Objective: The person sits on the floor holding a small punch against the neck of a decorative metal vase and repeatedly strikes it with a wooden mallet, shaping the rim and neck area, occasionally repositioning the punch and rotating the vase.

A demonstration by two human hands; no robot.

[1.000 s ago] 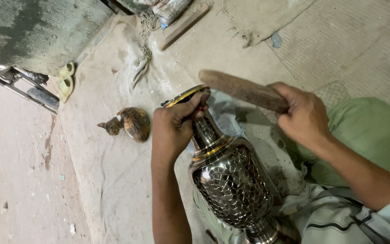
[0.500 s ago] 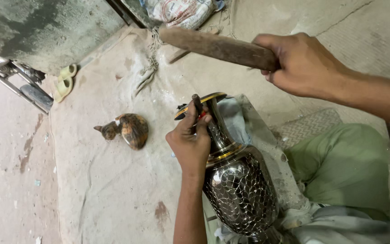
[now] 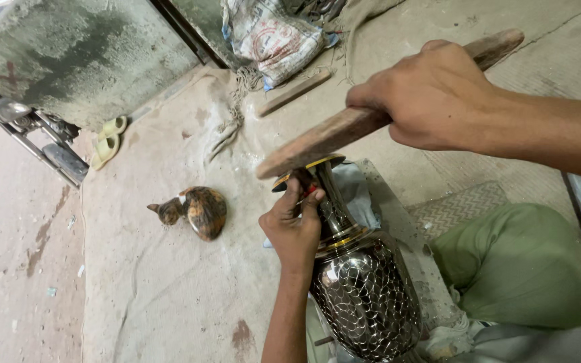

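Left hand [image 3: 295, 228] closed around a small tool with a red part [image 3: 309, 191], pressed against the neck of a metal vase [image 3: 364, 296], just under its flared gold-edged mouth. Right hand [image 3: 432, 94] gripping tight a flat wooden stick [image 3: 334, 134], held above the vase mouth, its lower end touching or nearly touching the rim; cannot tell which. Stick tilted, upper end pointing up and to the right, past the fist.

Vase lying slanted across the lap, mouth toward the upper left, round belly with a shiny scale-like pattern near the bottom edge of the view. Grey cloth [image 3: 361, 195] beside the neck, behind it. Green trouser knee [image 3: 512, 269] to the right of the vase, well clear of both hands.

On the pale floor sheet [image 3: 156, 296], a curled cat [image 3: 193, 210] with orange and dark fur, left of the left hand, apart from it. Farther up, a pair of yellowish sandals [image 3: 107, 142] near a concrete wall [image 3: 82, 54]. A printed sack [image 3: 274, 37] at the top, with another wooden piece [image 3: 294, 94] lying under it on the ground.
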